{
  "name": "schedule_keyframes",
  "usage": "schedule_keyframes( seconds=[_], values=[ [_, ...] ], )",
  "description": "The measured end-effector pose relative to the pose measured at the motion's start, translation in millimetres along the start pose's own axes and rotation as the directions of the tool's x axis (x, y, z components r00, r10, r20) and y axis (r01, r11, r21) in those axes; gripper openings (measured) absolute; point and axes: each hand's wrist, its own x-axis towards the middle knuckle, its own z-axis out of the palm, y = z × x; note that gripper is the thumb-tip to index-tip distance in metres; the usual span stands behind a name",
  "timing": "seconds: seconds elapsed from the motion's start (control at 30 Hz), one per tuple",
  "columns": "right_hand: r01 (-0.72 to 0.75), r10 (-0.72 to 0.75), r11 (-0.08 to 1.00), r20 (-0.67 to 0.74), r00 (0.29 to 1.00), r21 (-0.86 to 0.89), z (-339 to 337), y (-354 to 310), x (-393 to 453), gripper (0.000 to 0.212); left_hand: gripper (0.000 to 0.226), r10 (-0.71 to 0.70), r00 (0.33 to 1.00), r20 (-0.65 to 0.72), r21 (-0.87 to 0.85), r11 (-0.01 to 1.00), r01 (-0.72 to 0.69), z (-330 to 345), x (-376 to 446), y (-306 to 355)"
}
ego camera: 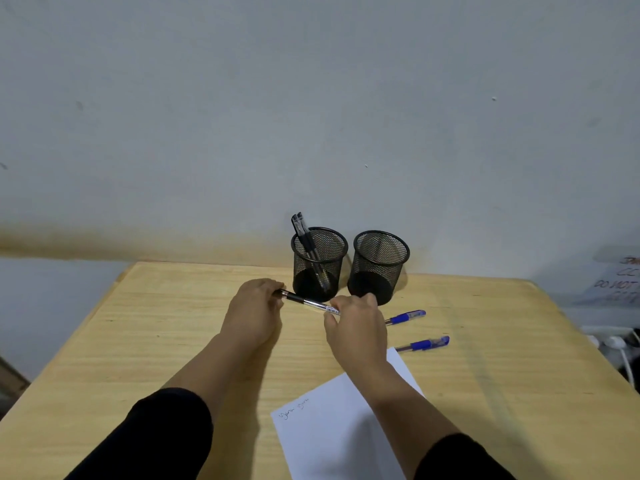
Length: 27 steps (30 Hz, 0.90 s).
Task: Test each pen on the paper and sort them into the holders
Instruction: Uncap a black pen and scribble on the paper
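Both arms stretched forward over the worktop (156,323), left hand (254,311) and right hand (356,325) each pinching one end of a black pen (310,303), just before the two mesh holders (318,263), paper (339,427) under the right forearm

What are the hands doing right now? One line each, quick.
Left hand: closed on the cap end of the black pen.
Right hand: closed on the same pen's clear barrel end.

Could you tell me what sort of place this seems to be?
Probably a plain desk in an office or study corner: a wooden table against a bare wall, two mesh holders, pens and paper.
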Motion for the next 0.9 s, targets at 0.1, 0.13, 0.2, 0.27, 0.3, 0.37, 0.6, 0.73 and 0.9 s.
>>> schedule_keyframes(
  seconds=[0.1, 0.13, 0.2, 0.27, 0.3, 0.37, 0.6, 0.73, 0.9],
  values=[
    [0.048, -0.049, 0.995, -0.001, 0.999, -0.088, 4, 2, 5, 0.03, 0.018, -0.01, 0.999, -0.036, -0.007, 1.0, 0.009, 2, 2, -2],
    [0.054, -0.054, 0.993, -0.002, 0.999, -0.101, 5, 2, 7, 0.028, 0.015, -0.008, 0.999, -0.041, -0.017, 1.0, 0.007, 3, 2, -2],
    [0.06, -0.06, 0.991, 0.005, 0.998, -0.116, 4, 3, 9, 0.026, 0.011, 0.006, 0.999, -0.051, -0.042, 0.999, -0.009, 2, 1, -3],
    [0.06, -0.059, 0.994, 0.008, 0.998, -0.094, -2, 0, 9, 0.024, 0.01, 0.0, 0.996, -0.086, -0.114, 0.993, -0.01, -1, -3, -3],
    [0.051, -0.05, 0.998, 0.009, 0.999, -0.043, -7, -2, 8, 0.022, 0.01, -0.022, 0.994, -0.107, -0.191, 0.982, 0.001, -4, -6, -2],
    [-0.038, 0.03, 0.978, 0.042, 0.999, 0.204, -18, -5, 5, 0.015, 0.014, -0.078, 0.989, -0.126, -0.356, 0.934, 0.028, -12, -14, 1],
    [-0.439, 0.242, 0.095, 0.407, 0.881, 0.894, -53, -22, -18, 0.005, 0.018, -0.042, 0.998, -0.056, -0.553, 0.833, 0.004, -20, -49, 30],
    [-0.405, 0.19, 0.098, 0.383, 0.904, 0.909, -59, -28, -38, 0.007, 0.02, 0.031, 0.999, -0.039, -0.605, 0.795, -0.048, -21, -69, 52],
    [-0.366, 0.154, 0.093, 0.35, 0.924, 0.926, -67, -26, -58, 0.011, 0.014, 0.001, 1.0, -0.022, -0.643, 0.766, -0.015, -26, -89, 58]
  ],
)
